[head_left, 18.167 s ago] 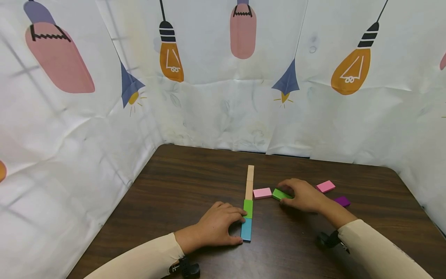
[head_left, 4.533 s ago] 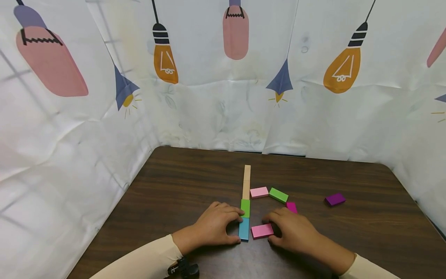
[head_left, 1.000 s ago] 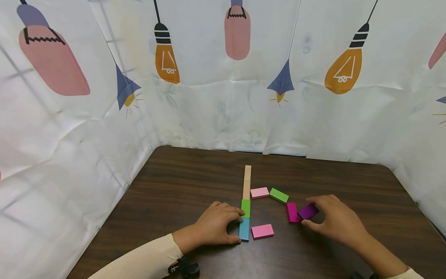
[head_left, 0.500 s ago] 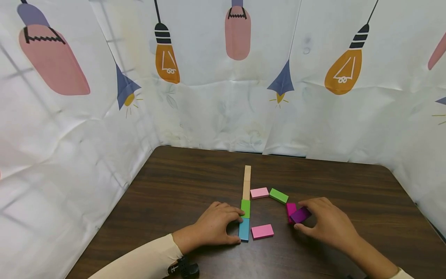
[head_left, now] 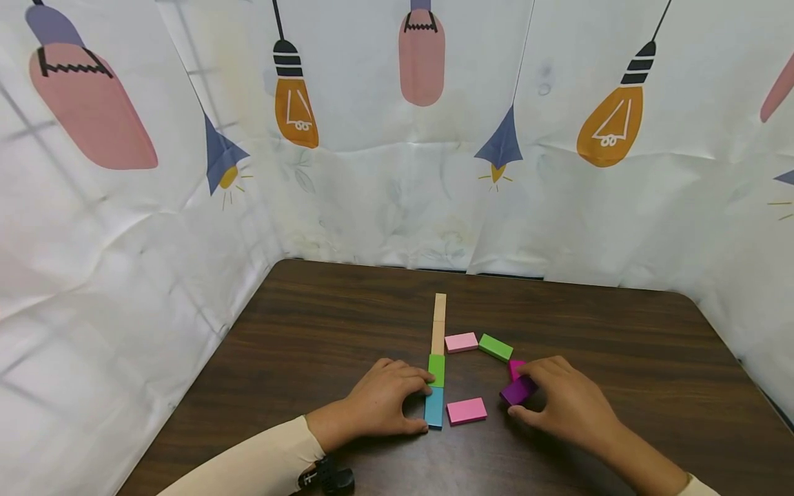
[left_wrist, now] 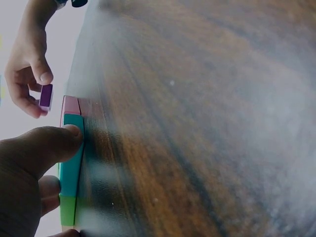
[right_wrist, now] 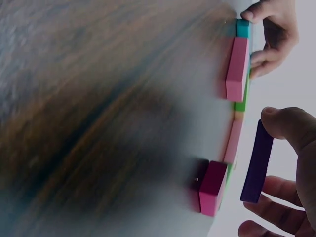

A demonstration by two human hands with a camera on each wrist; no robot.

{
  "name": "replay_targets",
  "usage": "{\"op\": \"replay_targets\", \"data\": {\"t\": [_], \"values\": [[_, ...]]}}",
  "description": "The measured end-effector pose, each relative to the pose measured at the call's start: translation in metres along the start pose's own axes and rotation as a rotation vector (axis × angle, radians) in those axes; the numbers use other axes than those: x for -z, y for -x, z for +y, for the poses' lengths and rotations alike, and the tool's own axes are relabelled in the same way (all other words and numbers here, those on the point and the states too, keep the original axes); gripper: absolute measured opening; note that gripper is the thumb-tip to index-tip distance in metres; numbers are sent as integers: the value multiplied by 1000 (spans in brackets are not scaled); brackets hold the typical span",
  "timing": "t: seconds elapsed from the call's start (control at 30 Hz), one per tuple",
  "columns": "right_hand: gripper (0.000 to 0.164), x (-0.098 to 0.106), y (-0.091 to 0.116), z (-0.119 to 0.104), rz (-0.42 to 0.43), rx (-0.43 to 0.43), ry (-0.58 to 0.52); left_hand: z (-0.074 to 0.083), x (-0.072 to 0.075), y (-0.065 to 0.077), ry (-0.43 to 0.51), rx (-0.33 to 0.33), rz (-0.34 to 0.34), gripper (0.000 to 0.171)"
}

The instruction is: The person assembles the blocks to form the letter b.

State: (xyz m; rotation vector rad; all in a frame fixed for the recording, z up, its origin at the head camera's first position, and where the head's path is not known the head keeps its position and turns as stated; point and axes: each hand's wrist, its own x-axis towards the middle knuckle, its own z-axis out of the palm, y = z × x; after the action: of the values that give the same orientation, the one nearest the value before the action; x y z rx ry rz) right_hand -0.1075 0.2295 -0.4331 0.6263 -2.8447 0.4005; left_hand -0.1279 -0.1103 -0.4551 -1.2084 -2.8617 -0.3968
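My right hand (head_left: pixel 567 396) pinches a purple block (head_left: pixel 518 391) between thumb and fingers. In the right wrist view the purple block (right_wrist: pixel 257 163) is raised off the table, apart from the magenta block (right_wrist: pixel 213 187). From the head it partly covers that magenta block (head_left: pixel 515 370). My left hand (head_left: pixel 386 399) rests left of a straight row, its thumb and fingertips touching the blue block (head_left: pixel 435 408) and the green block (head_left: pixel 437 370). The left wrist view has the thumb against the blue block (left_wrist: pixel 72 173). A pink block (head_left: pixel 466 411) lies just right of the blue one.
Two tan blocks (head_left: pixel 439 324) continue the row away from me. From its side a light pink block (head_left: pixel 461 342) and a slanted green block (head_left: pixel 495 347) curve toward the magenta one. A patterned white cloth (head_left: pixel 384 200) stands behind the brown table (head_left: pixel 335 310).
The magenta and pink blocks have been set down on the table. My right hand then took up the purple block and carried it leftward and nearer me. My left hand stays put.
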Motion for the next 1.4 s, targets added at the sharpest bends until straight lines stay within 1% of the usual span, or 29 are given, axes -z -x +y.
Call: {"op": "replay_targets", "data": {"t": [0.27,0.73,0.93,1.4], "values": [[60,-4,-3,-8,-9,10,4,-1,0,0,-2,3,0,48],[57,-11,-6,-14,-33,37,13,-1,0,-1,1,7,-7,48],[59,-14,-7,-16,-54,33,19,-1,0,0,10,7,-11,48],[59,-17,-8,-18,-59,60,43,0,1,0,16,10,-13,47]]}}
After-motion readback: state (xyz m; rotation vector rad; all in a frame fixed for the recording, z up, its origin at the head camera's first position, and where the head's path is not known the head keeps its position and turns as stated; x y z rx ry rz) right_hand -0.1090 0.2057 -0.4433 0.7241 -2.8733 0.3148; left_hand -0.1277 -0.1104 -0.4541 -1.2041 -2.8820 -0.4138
